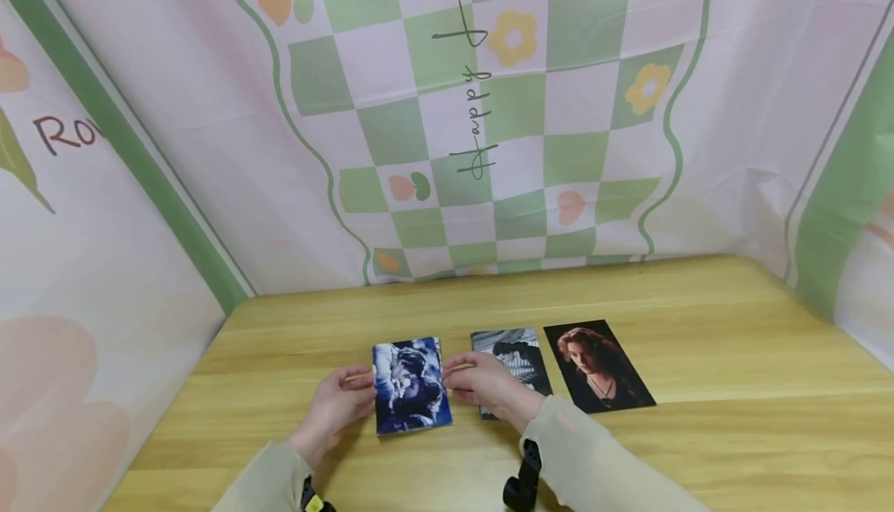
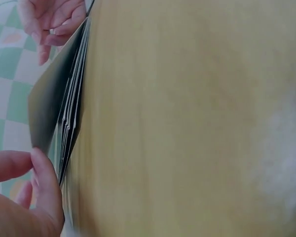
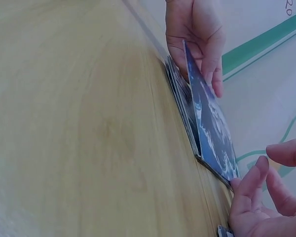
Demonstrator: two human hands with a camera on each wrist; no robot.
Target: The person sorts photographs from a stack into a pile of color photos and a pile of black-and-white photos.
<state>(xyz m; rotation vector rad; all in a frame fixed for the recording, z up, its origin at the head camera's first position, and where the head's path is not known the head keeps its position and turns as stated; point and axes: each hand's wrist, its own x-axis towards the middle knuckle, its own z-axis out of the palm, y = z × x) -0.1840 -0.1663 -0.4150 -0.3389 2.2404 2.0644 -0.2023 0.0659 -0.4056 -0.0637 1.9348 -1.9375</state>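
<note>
Blue-toned top card (image 1: 409, 385) sits lifted off a stack of photo cards (image 3: 183, 106) at lower centre of the wooden tabletop (image 1: 698, 302); the left hand (image 1: 334, 411) and right hand (image 1: 489, 385) pinch its opposite edges. Two more photos (image 1: 597, 364) lie right of them.

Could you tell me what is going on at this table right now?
A person is handling a stack of photo cards on a wooden table. The left hand and the right hand pinch the blue top card by its opposite edges, lifted off the stack at one side. Two more cards lie flat to the right: a grey card, partly under the right hand, and a portrait card.
</note>
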